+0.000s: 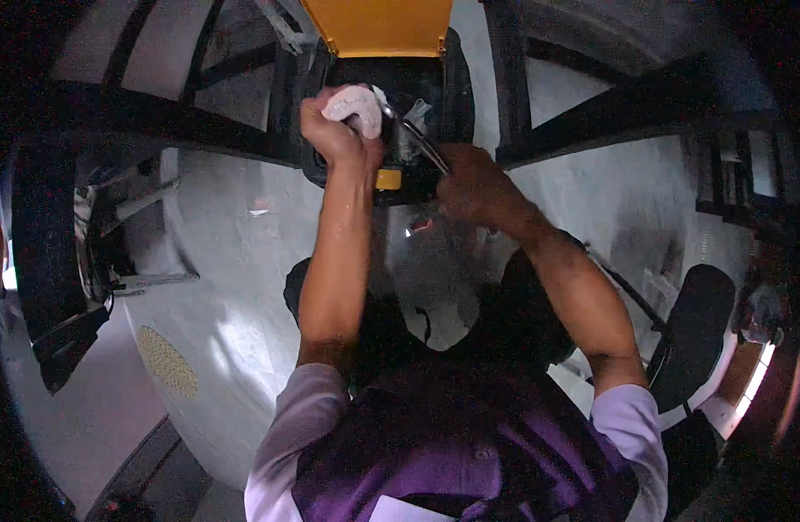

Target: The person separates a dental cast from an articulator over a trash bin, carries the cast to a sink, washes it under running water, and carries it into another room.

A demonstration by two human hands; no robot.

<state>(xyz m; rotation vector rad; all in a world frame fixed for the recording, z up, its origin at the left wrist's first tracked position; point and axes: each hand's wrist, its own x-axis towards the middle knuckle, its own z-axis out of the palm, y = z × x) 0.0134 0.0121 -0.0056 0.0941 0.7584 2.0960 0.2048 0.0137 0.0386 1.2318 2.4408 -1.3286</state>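
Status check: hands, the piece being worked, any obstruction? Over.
Left hand holding pale horseshoe-shaped piece. Right hand gripping metal tool, angled to piece's edge, contact unclear. Open black bin beneath; nothing visibly blocking.

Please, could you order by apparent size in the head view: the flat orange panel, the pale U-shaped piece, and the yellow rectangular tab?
1. Flat orange panel, cut by the picture's upper edge
2. Pale U-shaped piece, held in the left hand
3. Yellow rectangular tab
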